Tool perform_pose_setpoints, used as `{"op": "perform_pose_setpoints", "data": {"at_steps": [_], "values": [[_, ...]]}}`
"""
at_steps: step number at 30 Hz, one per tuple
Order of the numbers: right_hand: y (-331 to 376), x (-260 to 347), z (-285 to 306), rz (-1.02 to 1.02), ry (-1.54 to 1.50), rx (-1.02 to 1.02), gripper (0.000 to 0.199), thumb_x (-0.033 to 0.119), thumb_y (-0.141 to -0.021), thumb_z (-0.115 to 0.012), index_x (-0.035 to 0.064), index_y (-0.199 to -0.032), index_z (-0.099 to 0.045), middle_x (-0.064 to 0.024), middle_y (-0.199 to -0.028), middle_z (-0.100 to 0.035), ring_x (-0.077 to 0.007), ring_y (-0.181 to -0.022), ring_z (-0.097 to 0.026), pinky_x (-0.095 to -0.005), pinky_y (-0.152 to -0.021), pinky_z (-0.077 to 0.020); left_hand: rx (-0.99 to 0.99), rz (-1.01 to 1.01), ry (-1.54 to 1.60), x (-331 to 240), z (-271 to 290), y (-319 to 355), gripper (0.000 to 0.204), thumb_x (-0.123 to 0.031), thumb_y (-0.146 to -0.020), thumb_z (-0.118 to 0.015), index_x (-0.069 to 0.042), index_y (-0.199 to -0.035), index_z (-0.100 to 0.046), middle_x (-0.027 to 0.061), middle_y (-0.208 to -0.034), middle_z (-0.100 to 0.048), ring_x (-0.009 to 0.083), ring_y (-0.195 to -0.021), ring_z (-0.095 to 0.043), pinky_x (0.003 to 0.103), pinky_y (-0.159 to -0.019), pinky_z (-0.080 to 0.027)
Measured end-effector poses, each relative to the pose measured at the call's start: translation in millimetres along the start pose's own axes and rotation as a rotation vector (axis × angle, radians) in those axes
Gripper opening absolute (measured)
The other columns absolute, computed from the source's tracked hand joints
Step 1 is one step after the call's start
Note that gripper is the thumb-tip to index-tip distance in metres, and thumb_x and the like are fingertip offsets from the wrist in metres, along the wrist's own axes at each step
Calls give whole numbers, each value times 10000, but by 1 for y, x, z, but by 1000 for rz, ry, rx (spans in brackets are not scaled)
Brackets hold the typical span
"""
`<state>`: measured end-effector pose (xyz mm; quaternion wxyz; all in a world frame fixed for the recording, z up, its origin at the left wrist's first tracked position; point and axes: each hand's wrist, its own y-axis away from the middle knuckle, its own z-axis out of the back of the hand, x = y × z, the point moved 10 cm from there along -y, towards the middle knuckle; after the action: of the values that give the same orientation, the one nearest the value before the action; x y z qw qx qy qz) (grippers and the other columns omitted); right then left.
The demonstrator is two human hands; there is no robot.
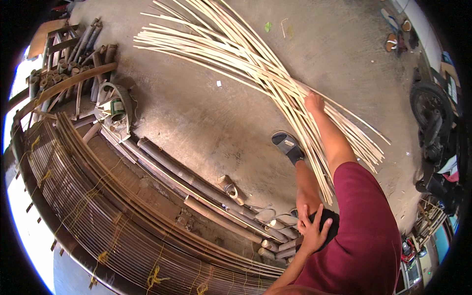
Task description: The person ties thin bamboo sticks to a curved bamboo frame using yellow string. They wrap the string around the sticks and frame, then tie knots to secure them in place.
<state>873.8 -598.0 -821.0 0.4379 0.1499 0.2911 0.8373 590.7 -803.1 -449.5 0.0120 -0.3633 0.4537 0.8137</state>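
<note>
Evidently the right hand (313,102) was closed around the bundle of pale bamboo strips (255,64), gripping where the strips crossed and narrowed, so the long ends fanned out over the concrete floor (206,123) on either side; holding at that pinch point likely kept the whole sheaf together. The left hand (311,227) lay flat with fingers spread on the person's knee, holding nothing (probably a brace for leaning forward). One foot in a dark sandal (289,146) stood just beside the strips' lower ends.

To the left, dark bamboo poles (187,177) lay side by side along the edge of a large curved woven frame (98,221) tied with yellow cord, hemming in the floor on that side. A motorbike wheel (428,105) stood well apart at the right rim.
</note>
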Motion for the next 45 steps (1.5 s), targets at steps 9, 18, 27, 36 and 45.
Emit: {"op": "perform_pose_setpoints", "data": {"at_steps": [9,18,27,36,45], "values": [[-13,3,6,360,134,-159,232,164,-970,-430,19,-1130,-515,-215,-1032,-663,-418,-929,-636,-538,-839,-461,27,23,19,5,20,-12,516,-433,-951,-565,-249,-1426,-480,277,-1528,-199,387,-1417,-176,502,-1093,-135],[300,182,323,789,-667,-282,248,197,-974,-523,91,-1194,-567,-227,-942,-662,-393,-882,-667,-453,-712,-511,-217,109,360,-2,104,61,470,-342,-995,-517,3,-1313,-537,230,-1300,-573,369,-1241,-527,401,-1044,-404],[709,423,576,1452,-1239,76,243,233,-1052,-420,48,-1094,-572,-55,-823,-614,-119,-674,-547,-267,-597,-449,-969,-225,219,-122,423,232,485,-218,-1025,-449,10,-1446,-372,246,-1443,-440,349,-1349,-426,411,-1125,-323],[976,474,420,1021,-1403,1427,224,283,-1064,-375,89,-1030,-481,15,-655,-450,-80,-483,-443,-217,-433,-416,-1487,407,621,-35,415,510,373,-292,-1041,-429,5,-1148,-627,140,-950,-674,192,-908,-622,344,-841,-489],[1041,369,229,1212,-198,1727,267,293,-1023,-476,47,-1118,-518,-74,-934,-633,-156,-796,-656,-321,-727,-540,-1600,975,344,62,312,680,270,-235,-953,-590,17,-894,-667,182,-679,-616,241,-610,-560,398,-602,-439]]}}
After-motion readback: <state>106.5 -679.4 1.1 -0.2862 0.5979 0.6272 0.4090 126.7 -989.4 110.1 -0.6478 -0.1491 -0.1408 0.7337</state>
